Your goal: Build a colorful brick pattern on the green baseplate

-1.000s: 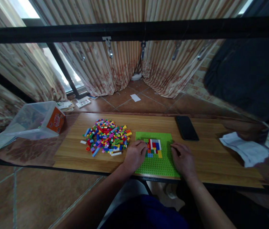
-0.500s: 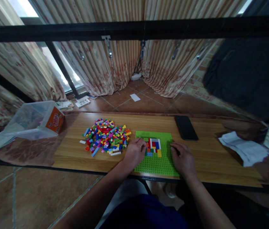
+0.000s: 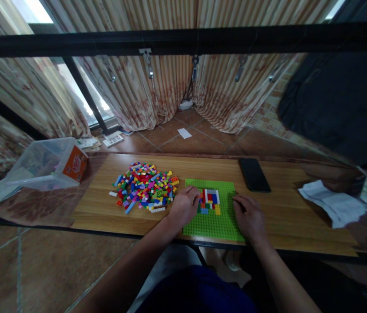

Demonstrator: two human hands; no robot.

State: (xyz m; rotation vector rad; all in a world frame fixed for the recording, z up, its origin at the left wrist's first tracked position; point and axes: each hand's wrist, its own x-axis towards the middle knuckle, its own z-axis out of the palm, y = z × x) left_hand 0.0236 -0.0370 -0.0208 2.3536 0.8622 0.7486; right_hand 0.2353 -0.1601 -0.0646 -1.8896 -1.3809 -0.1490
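A green studded baseplate (image 3: 212, 228) lies on the wooden tabletop, with a flat cluster of coloured toy bricks (image 3: 209, 199) near its middle. My left hand (image 3: 185, 205) reaches over the plate's left side, fingers pinched together at the cluster's left edge. Whatever is between those fingertips is hidden. At the plate's right edge is my right hand (image 3: 251, 217), its fingers curled and closed on the rim. Left of the plate spreads a pile of loose toy bricks (image 3: 146, 184) in many colours.
A black phone (image 3: 254, 174) rests behind my right hand. Crumpled white paper (image 3: 331, 202) lies at the right. On the far left stands a clear plastic box (image 3: 44, 163) with an orange label. A dark metal bar (image 3: 183, 42) crosses above the table's far side.
My left hand has shifted very slightly at the cluster's left edge, still pinched. My right hand stays at the plate's edge, and the bricks look the same.
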